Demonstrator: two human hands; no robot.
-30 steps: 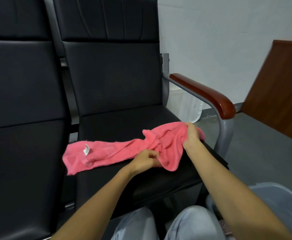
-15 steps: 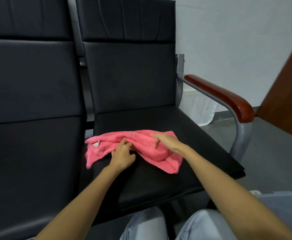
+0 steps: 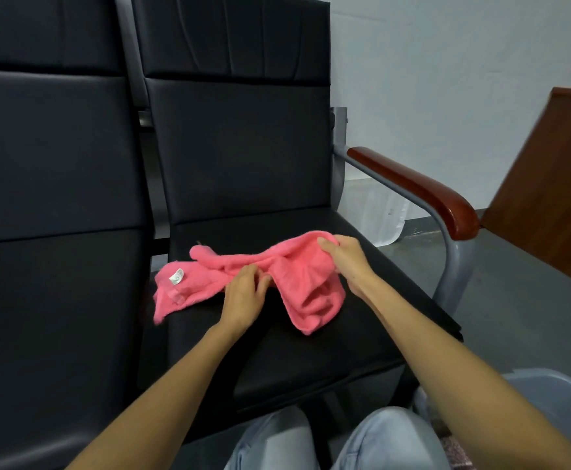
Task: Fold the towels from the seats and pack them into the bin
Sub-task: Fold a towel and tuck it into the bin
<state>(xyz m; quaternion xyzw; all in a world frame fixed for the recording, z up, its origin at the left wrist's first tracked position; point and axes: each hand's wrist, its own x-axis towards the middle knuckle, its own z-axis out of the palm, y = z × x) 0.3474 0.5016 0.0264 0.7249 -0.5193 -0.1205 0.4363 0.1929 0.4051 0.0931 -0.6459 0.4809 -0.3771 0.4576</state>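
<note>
Nearest, at the lower right corner of the view, the grey bin (image 3: 548, 401) stands on the floor beside the person's knees; only part of its rim shows and what lies inside is cut off, so how much is packed cannot be told. It probably sits there so a folded towel can be dropped in without standing.

On the seat (image 3: 311, 351) ahead, both forearms reach over the front edge to the pink towel (image 3: 297, 283), which lies rumpled across the middle of the cushion, its left end with the white label (image 3: 176, 277) at the seat's left edge. The left hand (image 3: 245, 293) rests on the cloth near the centre, fingers curled into the bunched fabric, seemingly pinning or gathering it. The right hand (image 3: 345, 262) pinches the raised far-right part of the towel between thumb and fingers, lifting it slightly off the cushion, likely to draw an edge out for folding. The cloth is not yet flat or folded.

Which corner the right hand holds is hidden in the folds. Beyond, the armrest (image 3: 413, 188) bounds the seat's right side.
</note>
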